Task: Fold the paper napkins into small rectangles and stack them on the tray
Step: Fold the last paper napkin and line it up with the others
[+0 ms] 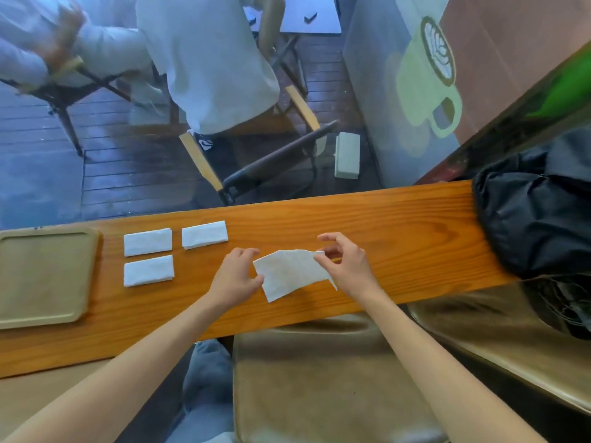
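Observation:
A white paper napkin (289,273) is held just above the wooden counter (399,231), partly folded and tilted. My left hand (235,276) pinches its left edge and my right hand (347,263) pinches its upper right corner. Three folded napkin rectangles lie on the counter to the left: one (147,241), one (204,234) and one (148,270). A tan tray (44,302) with nothing on it sits at the far left.
A black bag (531,219) rests on the counter's right end. Behind the counter is a glass pane; beyond it are people seated on chairs. A padded stool (319,378) stands below the counter's near edge.

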